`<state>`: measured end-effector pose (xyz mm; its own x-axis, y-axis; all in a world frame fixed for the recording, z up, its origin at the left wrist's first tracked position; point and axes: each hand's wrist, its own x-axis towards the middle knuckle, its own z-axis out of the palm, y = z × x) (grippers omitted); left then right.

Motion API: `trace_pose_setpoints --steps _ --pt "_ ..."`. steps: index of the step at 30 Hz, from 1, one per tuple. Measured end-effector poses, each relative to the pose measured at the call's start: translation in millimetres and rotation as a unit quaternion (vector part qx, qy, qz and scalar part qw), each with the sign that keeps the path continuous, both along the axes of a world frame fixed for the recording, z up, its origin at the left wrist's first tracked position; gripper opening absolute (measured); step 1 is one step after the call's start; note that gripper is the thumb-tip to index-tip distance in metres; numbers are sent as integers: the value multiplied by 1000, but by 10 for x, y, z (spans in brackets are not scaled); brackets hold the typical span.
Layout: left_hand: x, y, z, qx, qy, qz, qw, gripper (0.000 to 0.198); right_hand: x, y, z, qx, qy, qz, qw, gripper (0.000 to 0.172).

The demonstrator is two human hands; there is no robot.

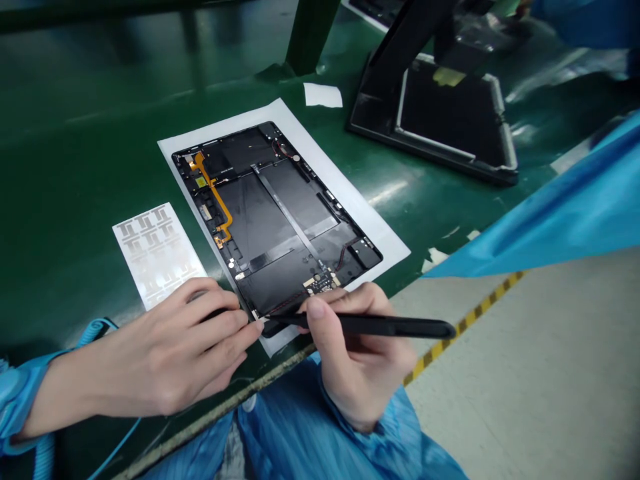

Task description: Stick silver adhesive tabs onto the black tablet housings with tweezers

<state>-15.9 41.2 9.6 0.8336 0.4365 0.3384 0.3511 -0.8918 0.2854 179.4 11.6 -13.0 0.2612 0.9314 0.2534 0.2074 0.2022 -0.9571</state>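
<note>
Green and glossy, a workbench (pixel 90 160) carries an opened tablet (pixel 280 200) near its front edge, set on white paper (pixel 343 188) that probably guards the casing against scratches. Slanted, the tablet offers its closest corner to both hands. At that corner, the right hand (pixel 360 357) grips a slim black tool (pixel 395 327) much like a pen, a hold that seems to favor fine control; the tip meets the corner area. The left hand (pixel 185 353) lies half-curled beside it, fingertips at the same corner, perhaps steadying the tablet; whether it pinches anything cannot be told from here. Just left of the tablet, a label sheet (pixel 173 257) lies close, likely for a short reach. Farther back, a black stand (pixel 367 120) sits well apart, seemingly leaving elbow room.
</note>
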Motion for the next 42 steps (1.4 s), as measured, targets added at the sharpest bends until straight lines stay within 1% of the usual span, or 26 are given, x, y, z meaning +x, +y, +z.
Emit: trace_pose_setpoints --steps 4,7,10,12,16,20,27,31,38,42 --pt "29 -12 10 0 21 7 1000 22 6 -4 11 4 2 11 1000 20" --pt "38 -35 9 0 28 23 999 23 35 -13 24 -1 -10 22 1000 17" --pt "39 -59 3 -23 23 42 999 25 60 -15 49 -20 -26 9 999 13" --pt "39 -64 2 -27 17 46 998 26 55 -11 69 -29 -17 5 999 12" --pt "36 -49 8 -3 18 33 999 25 5 7 91 -44 10 32 998 15" --pt "26 -39 8 2 32 20 999 25 -15 20 83 -59 -6 25 998 15" --pt "10 -50 -10 -6 36 18 999 25 28 34 63 -32 -55 49 997 16" --pt "21 -44 -9 -3 33 14 999 25 16 33 54 -29 -57 41 997 16" --pt "24 -34 3 0 32 7 999 26 -8 30 47 -42 -45 38 997 15" --pt "21 -36 10 -2 32 10 999 26 -4 21 40 -43 -2 46 998 11"
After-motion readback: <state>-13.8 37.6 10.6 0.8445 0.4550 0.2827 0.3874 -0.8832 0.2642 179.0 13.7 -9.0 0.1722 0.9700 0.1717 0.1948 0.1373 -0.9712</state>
